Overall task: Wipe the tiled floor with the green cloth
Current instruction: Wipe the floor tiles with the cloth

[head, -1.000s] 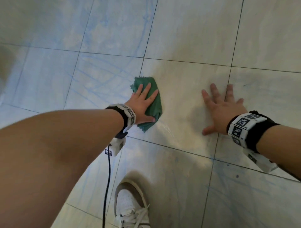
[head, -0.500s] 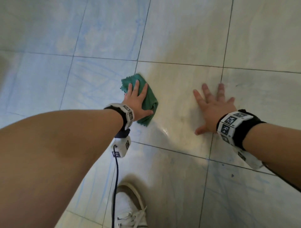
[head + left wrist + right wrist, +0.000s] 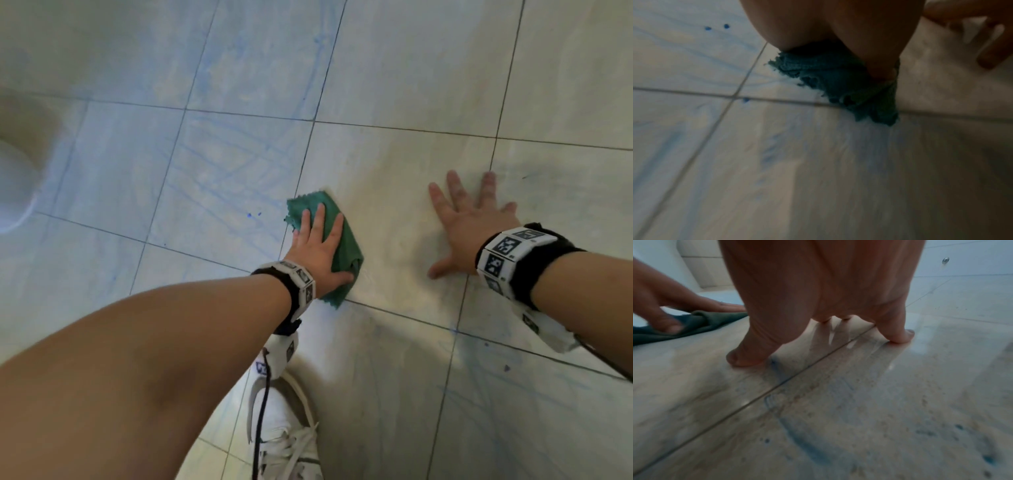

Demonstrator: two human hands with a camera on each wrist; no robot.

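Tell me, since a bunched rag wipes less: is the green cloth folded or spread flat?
Folded. The green fabric cloth shows doubled layers and a fold by the thumb under the left hand, pressed flat on it.

A green cloth (image 3: 344,240) is seen at frame centre on the pale grey-beige tiled floor (image 3: 394,85), which is streaked with blue at left. Black-and-white checked wristbands (image 3: 507,260) and a white shoe (image 3: 284,442) are shown lower down.
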